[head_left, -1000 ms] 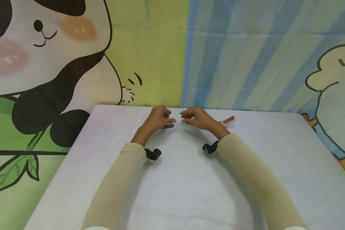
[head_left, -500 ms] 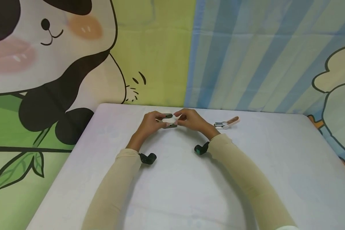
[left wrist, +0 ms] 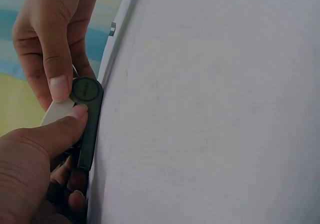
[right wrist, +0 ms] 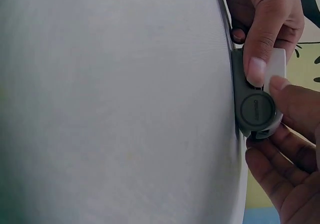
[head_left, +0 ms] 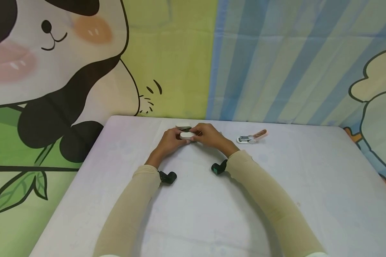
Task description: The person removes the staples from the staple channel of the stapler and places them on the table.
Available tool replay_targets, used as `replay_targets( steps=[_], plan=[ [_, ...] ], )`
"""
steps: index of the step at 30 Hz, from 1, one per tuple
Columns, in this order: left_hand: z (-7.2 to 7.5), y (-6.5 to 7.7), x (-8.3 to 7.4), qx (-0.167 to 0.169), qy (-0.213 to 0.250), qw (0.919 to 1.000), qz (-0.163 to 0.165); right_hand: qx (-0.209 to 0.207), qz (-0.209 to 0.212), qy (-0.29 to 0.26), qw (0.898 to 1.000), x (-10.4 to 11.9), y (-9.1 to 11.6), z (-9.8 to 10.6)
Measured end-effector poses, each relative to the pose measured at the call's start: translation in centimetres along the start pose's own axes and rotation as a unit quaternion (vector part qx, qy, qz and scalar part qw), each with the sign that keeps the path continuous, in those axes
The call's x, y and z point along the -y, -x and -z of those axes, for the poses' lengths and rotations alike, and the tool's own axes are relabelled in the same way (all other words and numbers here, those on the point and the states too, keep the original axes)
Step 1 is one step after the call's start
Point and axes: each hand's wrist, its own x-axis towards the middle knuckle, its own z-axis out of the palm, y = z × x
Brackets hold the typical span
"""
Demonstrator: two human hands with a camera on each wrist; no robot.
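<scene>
At the far edge of the table, both hands hold a small dark green and white stapler (head_left: 187,135) with a round pivot disc (right wrist: 257,109) on its side. My left hand (head_left: 169,141) grips it from the left, the thumb (left wrist: 67,126) lying against the side of the body close to the disc. From the right, my right hand (head_left: 209,135) pinches the white part (right wrist: 276,63), its thumb (right wrist: 280,87) on that part in the right wrist view. Fingers hide much of the stapler's far side.
A second small stapler (head_left: 247,139), white with a pinkish handle (head_left: 260,133) raised, lies on the white-covered table (head_left: 193,207) to the right of the hands. A printed cloth backdrop (head_left: 167,60) stands right behind the table's far edge.
One second ago the hands were apart, with a dark piece on the table by the left hand. The right hand has since moved left, and both hands have come together on the stapler.
</scene>
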Motion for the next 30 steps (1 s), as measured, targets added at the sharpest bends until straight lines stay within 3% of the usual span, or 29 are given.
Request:
replay_targets(
  steps=[7,12,17,20,25,30],
  plan=[
    [-0.4,0.4,-1.1,0.026,-0.039,0.9989,-0.004,0.031,0.016,0.045,0.998,0.0,0.4,0.5],
    [-1.1,0.7,-1.7,0.036,-0.05,0.9979,-0.018,0.055,0.005,0.049,0.997,-0.1,1.3,1.2],
    [-1.7,0.9,-2.6,0.075,-0.056,0.995,-0.034,0.079,-0.003,0.028,0.997,-0.4,2.9,1.9],
    [-1.6,1.2,-3.5,0.116,-0.046,0.9914,-0.039,0.096,0.002,0.007,0.995,-0.5,4.1,2.3],
    [-2.0,2.1,-4.7,0.169,-0.048,0.9813,-0.079,0.12,0.008,-0.015,0.993,-0.3,6.3,2.8],
    [-2.6,3.2,-5.8,0.166,-0.052,0.9783,-0.112,0.122,0.016,-0.016,0.992,-0.1,8.2,2.8]
  ],
)
